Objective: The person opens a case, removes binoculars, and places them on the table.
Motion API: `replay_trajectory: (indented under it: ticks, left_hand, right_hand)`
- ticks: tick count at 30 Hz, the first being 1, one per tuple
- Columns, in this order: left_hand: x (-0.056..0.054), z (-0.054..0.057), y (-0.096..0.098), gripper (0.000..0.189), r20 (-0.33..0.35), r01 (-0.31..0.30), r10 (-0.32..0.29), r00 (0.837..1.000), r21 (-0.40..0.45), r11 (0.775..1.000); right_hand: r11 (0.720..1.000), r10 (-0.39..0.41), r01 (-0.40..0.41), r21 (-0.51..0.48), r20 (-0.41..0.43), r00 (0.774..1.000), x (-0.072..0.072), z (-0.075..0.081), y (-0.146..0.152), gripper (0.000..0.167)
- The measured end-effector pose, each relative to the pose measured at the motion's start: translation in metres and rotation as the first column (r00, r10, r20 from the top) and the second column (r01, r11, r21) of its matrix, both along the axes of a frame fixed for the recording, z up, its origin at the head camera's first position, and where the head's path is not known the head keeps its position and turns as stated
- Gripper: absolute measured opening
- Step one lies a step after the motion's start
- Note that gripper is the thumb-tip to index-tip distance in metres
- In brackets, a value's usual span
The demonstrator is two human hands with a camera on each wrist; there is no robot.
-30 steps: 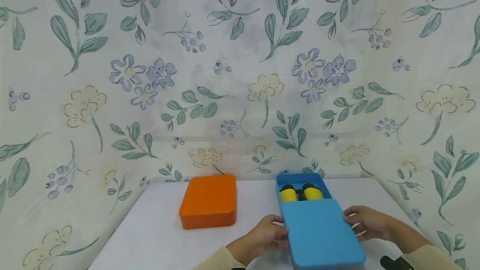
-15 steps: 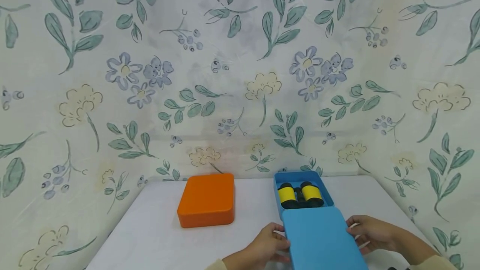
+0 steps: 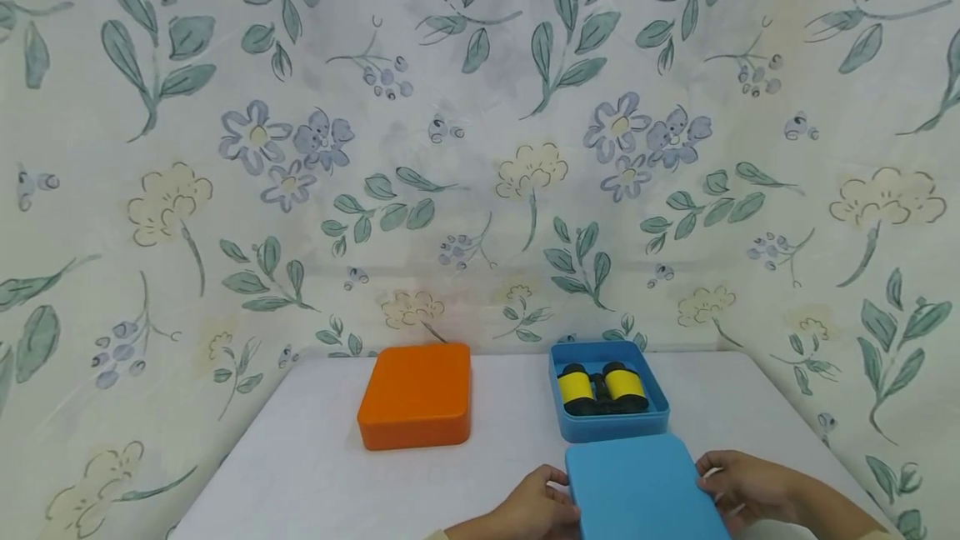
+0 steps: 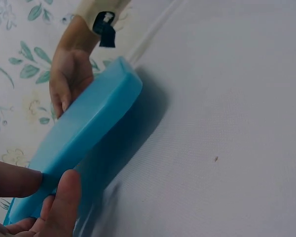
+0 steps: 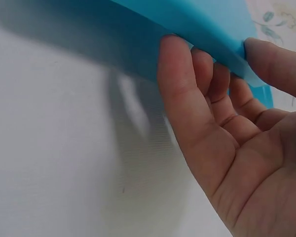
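Note:
Both hands hold a light blue box lid (image 3: 641, 490) by its two sides, in front of a blue box (image 3: 615, 427). The left hand (image 3: 536, 507) grips the lid's left edge, thumb on top and fingers below, as the left wrist view shows. On the opposite edge, the right hand (image 3: 753, 490) pinches the lid; in the right wrist view its fingertips (image 5: 175, 54) are under the rim. The lid is above the white table, casting a shadow there. Inside the uncovered box lie binoculars (image 3: 603, 388) with yellow barrels and black ends.
An orange box (image 3: 416, 394), its top covered, stands on the white table (image 3: 322, 482) left of the blue box. Behind the table hangs a flower-patterned cloth (image 3: 480, 148), which also runs down both sides.
The lid has come off the blue box, drawn toward the person by both hands. More of the binoculars and the box's front wall now shows. The orange box has stayed put.

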State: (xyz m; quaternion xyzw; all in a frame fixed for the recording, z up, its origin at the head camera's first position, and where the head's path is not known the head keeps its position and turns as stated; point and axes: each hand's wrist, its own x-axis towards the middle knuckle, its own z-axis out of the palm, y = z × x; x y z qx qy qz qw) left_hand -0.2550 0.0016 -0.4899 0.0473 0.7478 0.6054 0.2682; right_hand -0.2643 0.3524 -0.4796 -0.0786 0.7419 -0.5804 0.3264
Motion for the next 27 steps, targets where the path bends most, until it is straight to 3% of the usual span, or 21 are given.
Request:
replay_trajectory:
  ticks: [6, 16, 22, 27]
  left_hand:
    - [0.002, -0.003, 0.002, 0.035, -0.024, 0.022, -0.022, 0.999, 0.009, 1.0]
    - [0.006, -0.002, 0.005, 0.053, -0.055, 0.039, -0.044, 0.998, -0.085, 0.996]
    - [0.005, 0.0, 0.004, 0.056, -0.127, 0.089, -0.109, 0.986, -0.148, 0.985]
    - [0.003, -0.001, 0.005, 0.033, -0.221, 0.126, -0.178, 0.959, -0.229, 0.965]
  right_hand:
    - [0.999, -0.004, 0.004, 0.049, -0.001, 1.0, 0.003, -0.003, 0.001, 0.024]
    - [0.989, -0.023, 0.026, 0.146, -0.021, 1.0, 0.004, -0.004, -0.003, 0.022]
    - [0.955, -0.101, 0.117, 0.274, -0.073, 0.992, 0.006, -0.001, -0.013, 0.018]
    - [0.915, -0.145, 0.182, 0.361, -0.129, 0.981, 0.009, 0.001, -0.022, 0.014]
